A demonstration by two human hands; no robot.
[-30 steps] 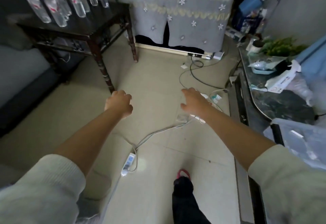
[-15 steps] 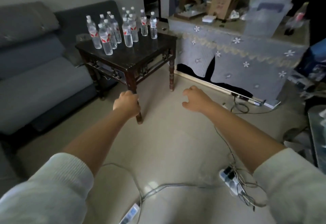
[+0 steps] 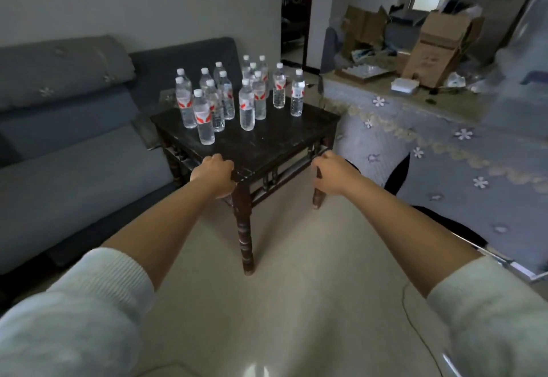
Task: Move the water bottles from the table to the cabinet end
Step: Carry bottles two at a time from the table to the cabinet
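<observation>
Several clear water bottles [image 3: 247, 106] with white caps and red-and-white labels stand upright on a small dark wooden table [image 3: 275, 145] ahead of me. The nearest bottle [image 3: 203, 118] stands at the cluster's front left. My left hand [image 3: 212, 173] hovers in a loose fist at the table's near corner, holding nothing. My right hand [image 3: 332, 175] is level with the table's right front edge, fingers curled and thumb apart, empty. Both hands are short of the bottles.
A grey sofa [image 3: 74, 139] runs along the left, touching the table's far side. To the right is a low cabinet under a blue-grey flowered cloth [image 3: 415, 139], with cardboard boxes [image 3: 439, 47] and clutter on top. A doorway [image 3: 296, 11] opens behind the table.
The view has swung up from the floor and closed in on the table. The bottles now sit much nearer, and both hands have reached the table's near edge.
</observation>
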